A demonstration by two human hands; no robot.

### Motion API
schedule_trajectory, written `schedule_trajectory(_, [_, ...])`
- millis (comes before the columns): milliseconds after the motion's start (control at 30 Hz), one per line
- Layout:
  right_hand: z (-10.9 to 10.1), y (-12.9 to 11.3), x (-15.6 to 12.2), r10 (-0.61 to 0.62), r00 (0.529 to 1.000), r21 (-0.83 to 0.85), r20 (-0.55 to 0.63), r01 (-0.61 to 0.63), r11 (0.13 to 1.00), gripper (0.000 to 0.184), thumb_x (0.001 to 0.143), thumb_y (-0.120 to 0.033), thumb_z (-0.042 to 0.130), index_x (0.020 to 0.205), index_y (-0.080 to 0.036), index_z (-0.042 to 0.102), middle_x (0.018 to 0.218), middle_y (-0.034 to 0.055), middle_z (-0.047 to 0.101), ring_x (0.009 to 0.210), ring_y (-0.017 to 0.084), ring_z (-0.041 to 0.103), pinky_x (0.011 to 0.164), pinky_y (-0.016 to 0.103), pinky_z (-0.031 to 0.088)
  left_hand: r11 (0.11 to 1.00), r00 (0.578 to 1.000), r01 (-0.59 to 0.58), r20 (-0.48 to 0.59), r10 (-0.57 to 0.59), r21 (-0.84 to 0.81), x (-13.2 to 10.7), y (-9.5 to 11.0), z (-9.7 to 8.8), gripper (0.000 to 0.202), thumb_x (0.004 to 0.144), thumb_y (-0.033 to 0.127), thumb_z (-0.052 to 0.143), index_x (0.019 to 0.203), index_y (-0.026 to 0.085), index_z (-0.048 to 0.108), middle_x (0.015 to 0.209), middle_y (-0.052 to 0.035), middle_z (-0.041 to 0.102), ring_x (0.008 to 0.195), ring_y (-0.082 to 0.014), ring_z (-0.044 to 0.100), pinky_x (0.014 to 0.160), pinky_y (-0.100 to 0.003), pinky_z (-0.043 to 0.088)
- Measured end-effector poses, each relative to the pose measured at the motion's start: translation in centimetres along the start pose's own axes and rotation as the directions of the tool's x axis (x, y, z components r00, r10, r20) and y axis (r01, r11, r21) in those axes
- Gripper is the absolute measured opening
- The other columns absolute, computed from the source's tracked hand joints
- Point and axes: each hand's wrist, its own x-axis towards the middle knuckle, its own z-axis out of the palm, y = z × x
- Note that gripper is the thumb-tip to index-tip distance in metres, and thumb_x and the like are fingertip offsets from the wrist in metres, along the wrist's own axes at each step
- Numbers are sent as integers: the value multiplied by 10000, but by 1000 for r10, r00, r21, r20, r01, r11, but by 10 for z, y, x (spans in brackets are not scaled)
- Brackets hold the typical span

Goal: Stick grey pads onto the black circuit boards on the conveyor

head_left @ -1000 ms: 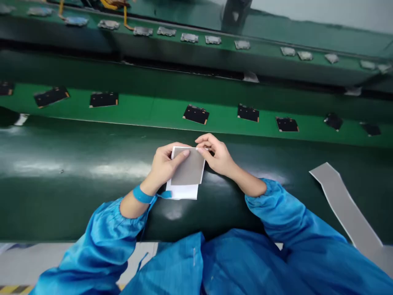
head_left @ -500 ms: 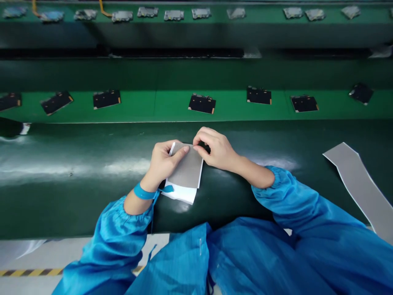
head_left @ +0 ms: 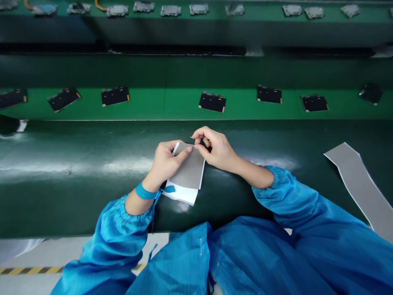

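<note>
A gray sheet with a white margin is held in front of the person, over a dark green worktop; whether it touches the surface cannot be told. A white sheet lies under the gray sheet and juts past its near edge. The left hand grips the gray sheet's left side, thumb on top. The right hand is curled at its far right corner, thumb touching it; a tiny pale sliver shows at the index fingertip, and whether the fingers pinch the corner cannot be told. A blue band circles the left wrist. Right of the gray sheet, well apart, lies a long gray strip. Beyond the gray sheet, a bright green belt carries 7 black boards; farther beyond, a ledge bears small metallic parts.
</note>
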Motion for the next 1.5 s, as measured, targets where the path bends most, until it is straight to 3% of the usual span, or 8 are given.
schedule_trajectory(300, [7,4,-6,-158,986,-108,-45,153,982,193,1036,-176,478,1218,-213,533,1016,58,705,858,183,665,751,314,473,999,999,33,6,-33,-13,0,-1,1,382,822,471,730,643,161,598,588,26,488,562,-100,390,490,-219,301])
schedule_trajectory(567, [5,2,-2,-60,978,140,-202,90,986,264,1019,-149,551,1267,-237,524,908,-9,609,570,88,417,571,266,381,999,1000,-5,18,6,-38,2,-5,2,368,876,460,669,660,171,599,600,24,533,577,-116,444,534,-240,325])
schedule_trajectory(733, [-2,-8,44,16,972,290,-236,55,955,261,984,-318,666,1184,-263,508,853,-2,583,612,127,454,522,272,345,968,972,-230,69,224,104,-3,-8,16,232,910,295,618,713,174,640,731,-26,665,700,-158,597,662,-274,404])
schedule_trajectory(833, [8,-23,95,-42,998,280,-53,56,959,330,927,-341,713,1178,-261,514,836,-10,600,601,119,433,542,274,341,926,934,-345,150,323,154,-10,-7,27,213,930,254,610,729,184,628,778,-32,681,746,-169,637,700,-281,437])
schedule_trajectory(967, [52,-35,176,-169,948,214,269,112,970,315,885,-279,676,1151,-238,512,820,-27,622,577,96,405,576,263,353,850,896,-431,257,363,302,-17,-6,33,249,955,296,624,732,186,630,789,-32,688,746,-179,658,665,-300,432])
schedule_trajectory(1200, [186,-36,311,-277,784,55,556,298,953,268,911,-155,541,1144,-229,430,874,-5,657,804,151,620,749,266,474,778,849,-521,309,429,350,-17,-5,29,211,965,323,600,851,201,730,922,-39,769,795,-196,721,584,-317,410])
schedule_trajectory(1333, [240,-30,346,-237,739,-23,630,323,946,269,874,-88,477,1094,-235,426,826,-22,649,877,170,676,846,289,511,742,838,-544,289,462,392,-15,-10,33,260,930,364,635,752,182,690,787,-60,755,691,-208,703,553,-331,389])
schedule_trajectory(1500, [258,-13,358,-272,681,-19,680,387,922,312,814,-60,476,1073,-226,427,826,-11,674,819,176,653,828,298,498,722,818,-575,265,510,386,-14,-17,40,272,905,364,638,701,189,678,724,-58,741,678,-223,708,544,-350,393])
